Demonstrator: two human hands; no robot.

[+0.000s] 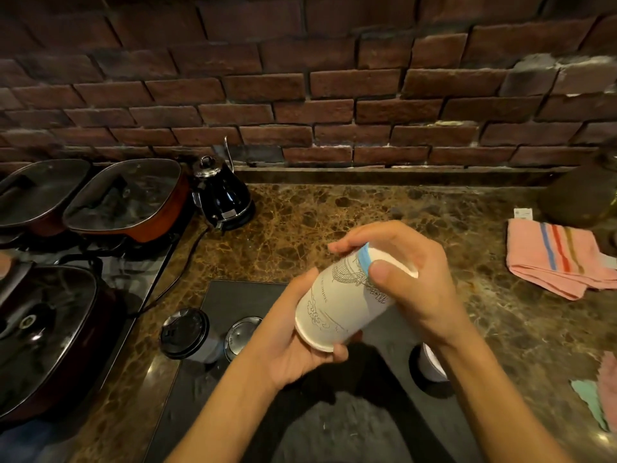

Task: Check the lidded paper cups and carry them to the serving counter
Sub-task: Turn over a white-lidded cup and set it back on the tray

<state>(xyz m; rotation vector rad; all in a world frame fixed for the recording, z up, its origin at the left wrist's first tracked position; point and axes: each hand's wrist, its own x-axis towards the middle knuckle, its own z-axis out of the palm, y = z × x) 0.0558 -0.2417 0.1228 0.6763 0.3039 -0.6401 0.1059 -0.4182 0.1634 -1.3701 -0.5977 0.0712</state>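
Presently, item in hand: one white paper cup (347, 295) with line-drawn print and a blue band near its top, held tilted in the air over the dark tray (233, 295), mouth end away from the person.

Left hand (293, 342): fingers curled under the base end, cradling it, seemingly so the cup can be turned for inspection.

Right hand (410, 272): fingers wrapped over the lid end, thumb pressed on the rim, probably testing whether the lid sits tight.

Awaiting check or carrying, by my reading: a cup with a black lid (185, 332) at the tray's left edge; a clear-lidded cup (242, 332) just beside it; another cup (430, 362) toward the tray's right edge, partly hidden by the right forearm.

Countertop (367, 222), marbled brown: black kettle (223, 195) at the back left; three lidded pans (127, 198) along the left edge; pink striped cloth (557, 259) near the right edge.

Serving counter: not seen.
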